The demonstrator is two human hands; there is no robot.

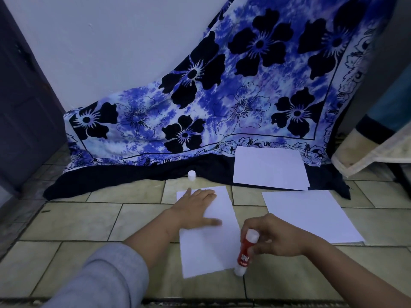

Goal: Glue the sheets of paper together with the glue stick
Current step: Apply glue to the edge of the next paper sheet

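Observation:
A white sheet of paper (209,247) lies on the tiled floor in front of me. My left hand (195,210) presses flat on its upper part, fingers spread. My right hand (275,236) grips a red and white glue stick (245,252), held tip down at the sheet's lower right corner. The stick's white cap (191,175) stands apart on the floor, beyond the sheet. A second white sheet (311,215) lies on the floor to the right. A small stack of white sheets (269,167) rests on the cloth's dark hem further back.
A blue and black flowered cloth (222,96) hangs down the wall and spills onto the tiled floor (77,223). A dark door (24,107) stands at the left. A cloth-covered piece of furniture (373,150) juts in at the right.

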